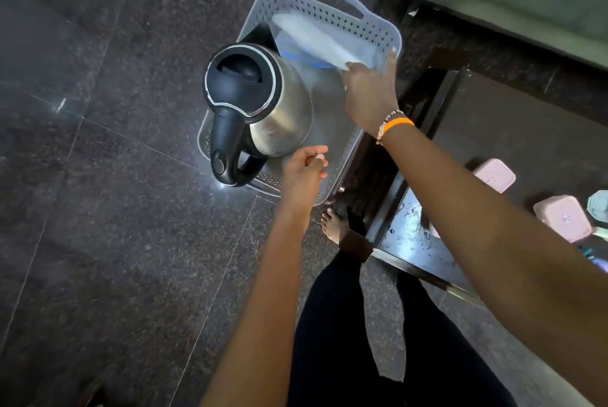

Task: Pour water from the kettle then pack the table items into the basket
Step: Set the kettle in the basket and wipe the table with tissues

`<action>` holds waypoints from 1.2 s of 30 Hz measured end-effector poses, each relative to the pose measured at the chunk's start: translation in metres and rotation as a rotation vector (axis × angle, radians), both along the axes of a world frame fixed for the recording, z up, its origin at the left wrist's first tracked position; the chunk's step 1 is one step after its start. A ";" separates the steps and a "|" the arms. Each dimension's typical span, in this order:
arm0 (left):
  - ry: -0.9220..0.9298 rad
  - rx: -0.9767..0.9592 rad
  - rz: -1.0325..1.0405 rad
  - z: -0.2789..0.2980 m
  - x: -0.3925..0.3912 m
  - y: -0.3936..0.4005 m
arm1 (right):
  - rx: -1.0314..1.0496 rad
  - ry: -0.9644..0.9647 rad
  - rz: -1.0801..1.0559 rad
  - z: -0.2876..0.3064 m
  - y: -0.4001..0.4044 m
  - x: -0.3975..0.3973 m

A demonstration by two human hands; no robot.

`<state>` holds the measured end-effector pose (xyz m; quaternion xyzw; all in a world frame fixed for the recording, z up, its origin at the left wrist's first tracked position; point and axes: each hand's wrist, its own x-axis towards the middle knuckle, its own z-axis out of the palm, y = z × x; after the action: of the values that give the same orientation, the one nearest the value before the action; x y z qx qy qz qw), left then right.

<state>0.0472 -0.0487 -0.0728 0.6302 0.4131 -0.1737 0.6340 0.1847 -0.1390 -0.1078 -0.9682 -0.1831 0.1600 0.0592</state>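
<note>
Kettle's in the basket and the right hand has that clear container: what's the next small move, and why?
Probably lower the blurred clear plastic container into the grey perforated basket behind the steel kettle with the black lid and let go. The right hand holds it over free space there; pink lidded boxes wait on the dark table.

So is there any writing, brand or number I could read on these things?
None can be read.
Nearer pink box: a small dark mark on the lid, too blurred to read.
Farther pink box: a faint mark, too small to read.
Kettle: no label shows.
Basket: no label shows.
</note>
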 end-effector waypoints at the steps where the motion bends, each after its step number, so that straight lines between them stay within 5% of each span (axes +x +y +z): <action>1: -0.016 0.001 0.006 0.004 0.002 -0.003 | 0.098 -0.030 -0.091 0.010 -0.006 -0.005; 6: -0.142 0.023 0.075 0.031 0.013 -0.034 | 0.664 -0.015 -0.512 0.063 -0.051 -0.050; 11: -0.204 -0.044 0.028 0.062 0.016 -0.091 | 0.943 0.189 -0.570 0.100 -0.123 -0.107; 19: -0.134 -0.145 -0.046 0.080 -0.031 -0.212 | 1.053 0.284 -0.682 0.116 -0.254 -0.184; 25: -0.157 -0.102 -0.242 0.091 -0.048 -0.283 | 0.534 0.236 -0.726 0.111 -0.343 -0.212; 29: -0.241 -0.103 -0.397 0.100 -0.052 -0.318 | 0.904 0.191 -0.873 0.135 -0.363 -0.210; 36: -0.249 -0.021 -0.511 0.103 -0.061 -0.357 | 1.045 0.264 -0.965 0.149 -0.398 -0.211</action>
<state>-0.0134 -0.4055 0.0302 0.7239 0.1581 -0.2533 0.6220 -0.0262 -0.5370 0.0408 -0.7589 0.2208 0.1234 0.6001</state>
